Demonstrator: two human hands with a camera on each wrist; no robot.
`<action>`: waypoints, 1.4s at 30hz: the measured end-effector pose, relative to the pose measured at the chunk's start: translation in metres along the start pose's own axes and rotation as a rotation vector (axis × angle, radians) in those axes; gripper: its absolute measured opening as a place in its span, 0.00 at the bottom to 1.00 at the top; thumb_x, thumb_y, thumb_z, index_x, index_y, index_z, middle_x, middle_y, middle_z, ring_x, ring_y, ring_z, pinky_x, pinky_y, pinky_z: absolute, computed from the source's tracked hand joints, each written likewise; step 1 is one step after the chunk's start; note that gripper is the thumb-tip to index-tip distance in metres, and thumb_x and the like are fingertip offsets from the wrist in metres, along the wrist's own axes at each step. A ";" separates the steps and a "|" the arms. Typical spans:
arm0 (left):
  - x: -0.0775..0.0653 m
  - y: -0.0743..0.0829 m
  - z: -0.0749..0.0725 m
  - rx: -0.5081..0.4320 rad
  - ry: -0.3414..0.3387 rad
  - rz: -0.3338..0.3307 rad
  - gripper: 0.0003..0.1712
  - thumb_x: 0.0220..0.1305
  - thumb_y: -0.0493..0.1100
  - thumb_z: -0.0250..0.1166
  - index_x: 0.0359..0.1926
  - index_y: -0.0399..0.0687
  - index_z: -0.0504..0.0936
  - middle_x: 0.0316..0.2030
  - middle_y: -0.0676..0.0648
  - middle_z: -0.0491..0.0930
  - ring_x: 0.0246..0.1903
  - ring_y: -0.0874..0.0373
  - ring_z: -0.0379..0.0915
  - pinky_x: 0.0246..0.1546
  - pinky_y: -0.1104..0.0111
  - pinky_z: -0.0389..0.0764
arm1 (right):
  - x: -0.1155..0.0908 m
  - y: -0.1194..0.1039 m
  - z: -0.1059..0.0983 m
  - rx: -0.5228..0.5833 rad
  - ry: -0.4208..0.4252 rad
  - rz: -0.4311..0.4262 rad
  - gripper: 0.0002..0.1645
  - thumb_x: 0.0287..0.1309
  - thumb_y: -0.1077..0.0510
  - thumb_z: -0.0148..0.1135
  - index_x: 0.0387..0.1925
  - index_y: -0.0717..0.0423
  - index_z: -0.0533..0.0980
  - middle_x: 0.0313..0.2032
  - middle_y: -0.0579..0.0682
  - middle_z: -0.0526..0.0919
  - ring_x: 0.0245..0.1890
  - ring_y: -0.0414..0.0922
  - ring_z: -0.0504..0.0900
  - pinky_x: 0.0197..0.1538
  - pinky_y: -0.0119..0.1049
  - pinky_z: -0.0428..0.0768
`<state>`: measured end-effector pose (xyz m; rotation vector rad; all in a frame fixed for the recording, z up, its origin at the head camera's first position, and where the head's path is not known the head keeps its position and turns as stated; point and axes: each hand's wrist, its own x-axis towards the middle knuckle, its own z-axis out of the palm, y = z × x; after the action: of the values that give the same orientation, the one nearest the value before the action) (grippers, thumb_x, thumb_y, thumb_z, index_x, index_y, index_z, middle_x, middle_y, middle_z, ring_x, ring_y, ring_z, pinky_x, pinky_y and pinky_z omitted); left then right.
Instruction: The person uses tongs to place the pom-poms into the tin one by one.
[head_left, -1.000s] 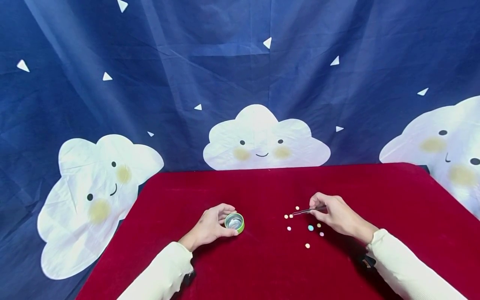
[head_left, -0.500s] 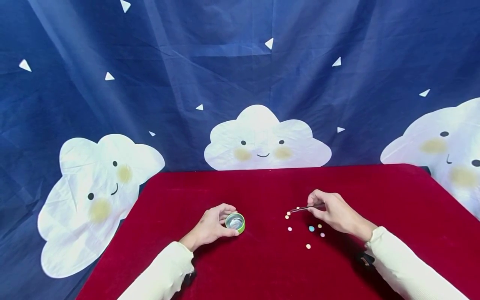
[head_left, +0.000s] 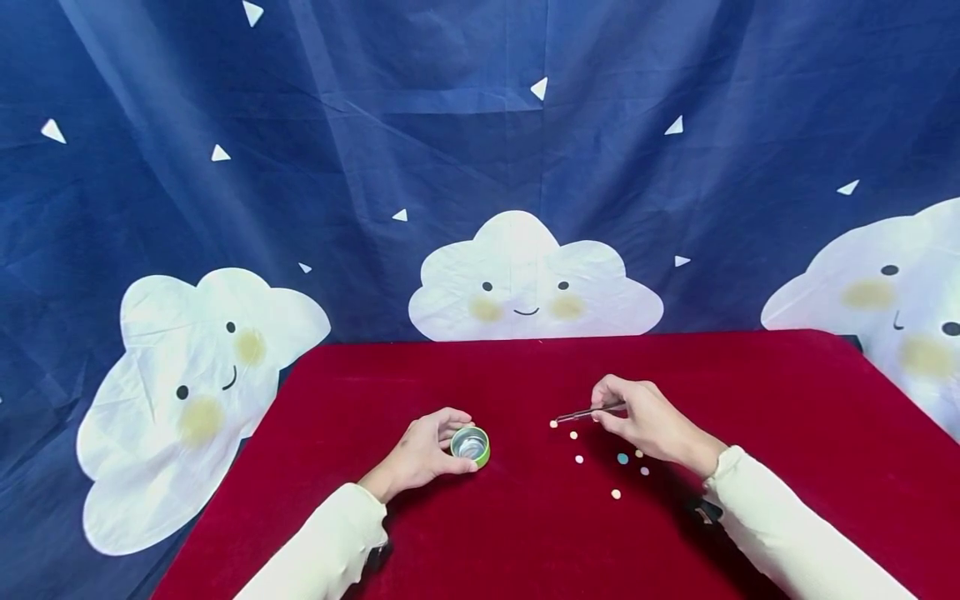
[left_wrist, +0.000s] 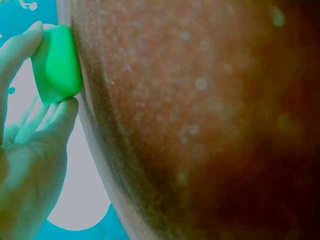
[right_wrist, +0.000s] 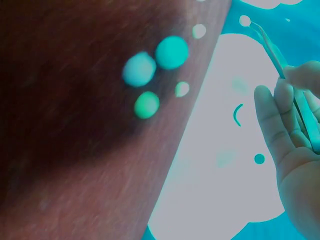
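My left hand (head_left: pixel 420 452) holds a small round green tin (head_left: pixel 482 460), thumb at the near side and fingers behind it. Its open top shows a bare silvery inside. In the left wrist view the tin (left_wrist: pixel 59 65) appears side-on between thumb and fingers. My right hand (head_left: pixel 651 422) pinches metal tweezers (head_left: pixel 581 413), their tips pointing left. A small pale ball (head_left: pixel 553 424) sits at the tips; the right wrist view shows this ball (right_wrist: pixel 244 20) gripped there, above the cloth. Below the tweezers lies a cream ball (head_left: pixel 573 435), with a pale pink ball (head_left: pixel 579 459) nearer me.
More small balls lie on the red cloth (head_left: pixel 525 533) near my right hand: a blue ball (head_left: pixel 622 458), a yellowish ball (head_left: pixel 639 454), a pink ball (head_left: pixel 644 472) and a cream ball (head_left: pixel 616 494). A blue curtain (head_left: pixel 465 125) with cloud faces hangs behind the table.
The tweezers have picked up one pale ball from beside another, and my right hand has carried it left toward the tin. My left hand and the tin have stayed in place.
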<state>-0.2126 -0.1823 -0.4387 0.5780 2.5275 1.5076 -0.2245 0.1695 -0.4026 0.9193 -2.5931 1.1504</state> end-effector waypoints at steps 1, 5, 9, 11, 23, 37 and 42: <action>0.000 0.000 0.000 -0.003 -0.002 0.000 0.35 0.45 0.31 0.80 0.55 0.31 0.76 0.50 0.38 0.81 0.50 0.45 0.79 0.56 0.57 0.80 | 0.002 -0.002 0.001 0.007 -0.003 -0.002 0.16 0.52 0.72 0.72 0.34 0.52 0.75 0.31 0.42 0.83 0.34 0.36 0.83 0.42 0.44 0.86; -0.001 0.000 -0.001 -0.008 -0.004 -0.003 0.35 0.46 0.31 0.80 0.55 0.31 0.75 0.50 0.38 0.81 0.49 0.45 0.80 0.56 0.58 0.80 | 0.009 -0.008 0.005 0.029 -0.010 -0.016 0.15 0.52 0.72 0.71 0.34 0.52 0.75 0.30 0.42 0.82 0.33 0.36 0.83 0.40 0.41 0.86; -0.001 0.001 -0.001 0.008 0.001 0.002 0.35 0.45 0.32 0.80 0.55 0.31 0.76 0.50 0.39 0.81 0.50 0.45 0.80 0.55 0.57 0.80 | 0.015 -0.014 0.008 0.029 -0.013 -0.022 0.15 0.53 0.71 0.71 0.33 0.52 0.75 0.30 0.41 0.82 0.33 0.35 0.83 0.39 0.35 0.84; -0.001 0.001 -0.001 0.007 0.001 0.002 0.35 0.45 0.32 0.80 0.55 0.32 0.76 0.50 0.39 0.81 0.50 0.45 0.79 0.55 0.57 0.80 | 0.017 -0.017 0.010 0.034 -0.018 -0.024 0.15 0.53 0.71 0.71 0.33 0.52 0.75 0.30 0.41 0.82 0.33 0.35 0.83 0.39 0.36 0.85; 0.000 0.002 -0.001 0.005 0.002 -0.007 0.34 0.45 0.32 0.80 0.55 0.32 0.76 0.50 0.39 0.81 0.50 0.45 0.79 0.56 0.56 0.80 | 0.031 -0.034 0.032 0.079 -0.066 -0.044 0.13 0.55 0.67 0.72 0.35 0.52 0.75 0.31 0.41 0.83 0.31 0.34 0.81 0.40 0.35 0.83; 0.000 0.003 -0.002 0.004 -0.001 0.001 0.34 0.46 0.32 0.80 0.55 0.32 0.76 0.50 0.39 0.81 0.50 0.45 0.80 0.56 0.56 0.80 | 0.043 -0.048 0.061 0.081 -0.122 -0.093 0.15 0.54 0.69 0.71 0.34 0.52 0.74 0.32 0.40 0.81 0.35 0.36 0.83 0.44 0.35 0.85; 0.000 0.003 -0.001 0.000 -0.002 0.002 0.34 0.46 0.32 0.80 0.54 0.32 0.76 0.50 0.39 0.81 0.51 0.45 0.80 0.56 0.58 0.80 | 0.043 -0.049 0.064 0.050 -0.138 -0.101 0.13 0.55 0.69 0.71 0.34 0.53 0.74 0.32 0.40 0.81 0.37 0.38 0.84 0.46 0.35 0.84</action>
<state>-0.2121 -0.1821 -0.4355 0.5811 2.5263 1.5070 -0.2232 0.0780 -0.4009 1.1647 -2.5991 1.1694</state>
